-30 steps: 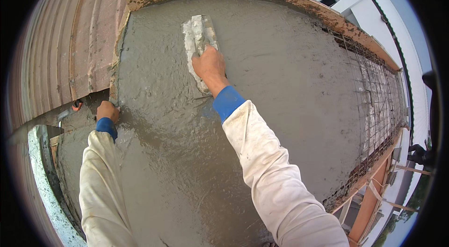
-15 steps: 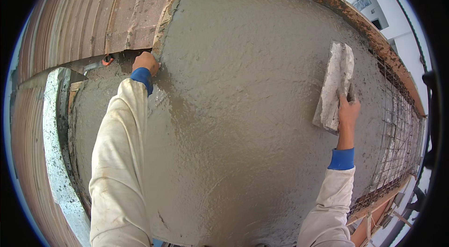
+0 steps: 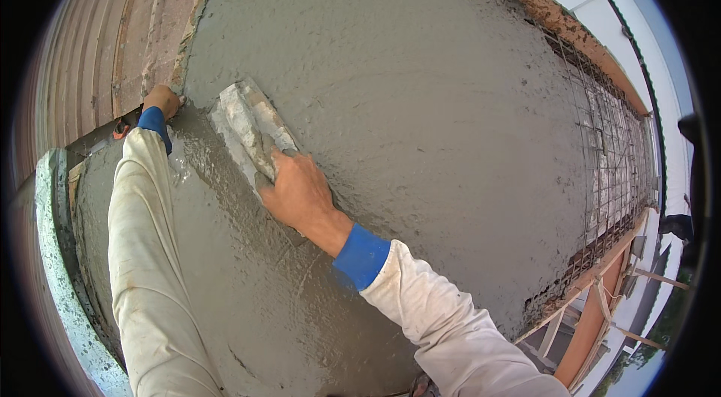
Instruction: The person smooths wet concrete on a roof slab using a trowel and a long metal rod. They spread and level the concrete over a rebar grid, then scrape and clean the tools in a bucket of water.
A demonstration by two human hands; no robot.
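Observation:
Wet grey concrete point(image 3: 420, 156) spreads across a framed slab below me. My right hand point(image 3: 300, 190) is closed round the handle of a cement-caked float point(image 3: 244, 123), which lies flat against the concrete left of the middle. At the upper left, my left hand point(image 3: 162, 101) is closed at the corner where the edge board point(image 3: 197, 18) meets the wet surface. Its fingers face away, so what they hold is hidden. Just beside that wrist lies a tool with an orange-and-black end point(image 3: 122, 128), partly under the metal sheet.
Brown corrugated metal sheets point(image 3: 98, 44) border the upper left. A speckled pale beam point(image 3: 56, 247) curves along the left edge. Rebar mesh point(image 3: 601, 149) shows uncovered at the right, inside wooden formwork point(image 3: 601, 307). A white building point(image 3: 593, 6) stands beyond.
My right hand has swept the float leftward across the concrete, from the right side to near my left hand. The view has shifted right. My left hand stays at the corner.

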